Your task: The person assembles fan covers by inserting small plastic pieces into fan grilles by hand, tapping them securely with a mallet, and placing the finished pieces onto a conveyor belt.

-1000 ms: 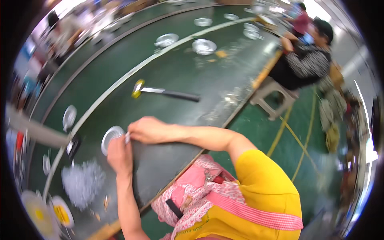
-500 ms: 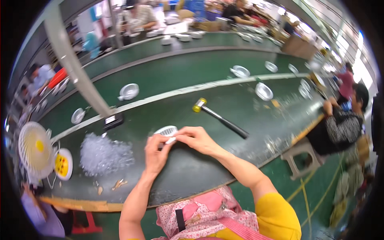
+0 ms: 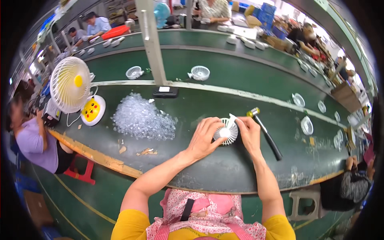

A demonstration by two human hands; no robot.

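Between my hands, on the dark green table, is a round white slatted fan housing (image 3: 227, 135) with a short white neck (image 3: 231, 119) sticking up at its far edge. My left hand (image 3: 204, 138) grips its left side, thumb across the face. On the other side my right hand (image 3: 249, 133) has its fingers closed at the rim, by the neck. Just right of it lies a hammer (image 3: 268, 136) with a yellow head and a black handle. To the left is a heap of small clear plastic pieces (image 3: 140, 117).
A white desk fan (image 3: 72, 84) with a yellow cartoon base stands far left. A small black box (image 3: 165, 93) sits by a metal post (image 3: 151, 44). More white fan housings (image 3: 200, 73) lie along the green belt beyond the pale rail. Co-workers sit left, right and across.
The view has swung left, so the table's things appear farther right. The housing now shows its slatted round face, and my hands are spread to either side of it.
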